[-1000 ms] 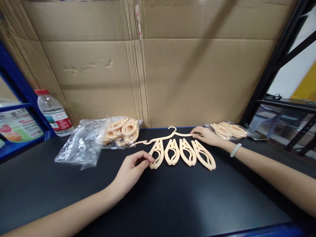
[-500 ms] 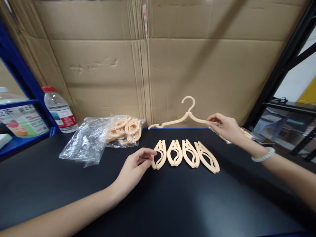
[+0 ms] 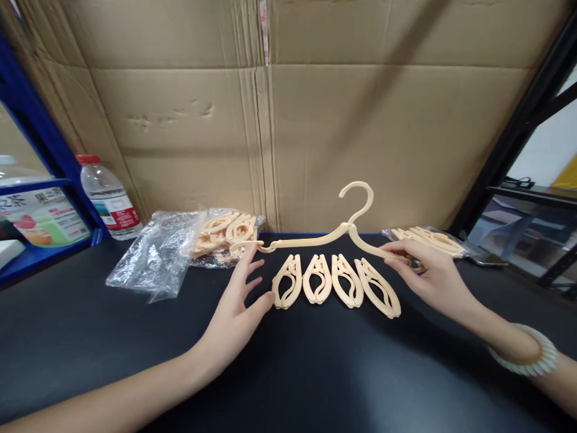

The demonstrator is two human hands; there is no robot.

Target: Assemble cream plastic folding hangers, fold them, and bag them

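Note:
An unfolded cream plastic clothes hanger [image 3: 311, 242] is held above the table, its hook up and its arms spread. My right hand [image 3: 426, 273] is closed on the hanger's right end, with a pale beaded bracelet on that wrist. With fingers apart, my left hand [image 3: 237, 310] reaches up to the hanger's left end; the index fingertip meets it or lies just in front, I cannot tell which. Below the hanger several folded hangers [image 3: 318, 294] lie in a row. My left thumb is beside the leftmost folded hanger [image 3: 276, 299].
On the left, a clear plastic bag [image 3: 153, 252] with folded hangers lies on the black table [image 3: 288, 373], in front of a red-capped bottle [image 3: 110, 201]. Another bag of hangers [image 3: 435, 239] lies at the back right. Cardboard [image 3: 189, 132] stands behind.
My right hand has brought the hanger lower and nearer, its left end swinging left. My left hand's fingers have opened and risen from beside the leftmost folded hanger towards that end.

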